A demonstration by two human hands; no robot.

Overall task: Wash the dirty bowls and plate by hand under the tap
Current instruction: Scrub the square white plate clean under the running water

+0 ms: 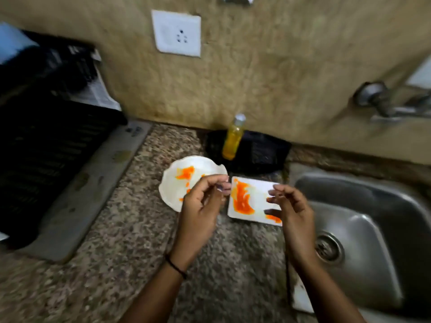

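A round white bowl (179, 183) with a wavy rim and orange smears lies on the speckled counter (130, 234). Right of it lies a square white plate (251, 201), also smeared orange. My left hand (200, 206) hovers over the bowl's right edge with fingers curled loosely, holding nothing that I can see. My right hand (289, 206) hovers over the plate's right side, fingers apart and empty. The steel sink (363, 217) lies at the right, its tap (391, 106) on the wall above. No water runs.
A bottle of yellow liquid (233, 138) stands by the wall in front of a black bag (263, 152). A black dish rack (46, 145) on a grey tray fills the left. A wall socket (177, 33) sits above.
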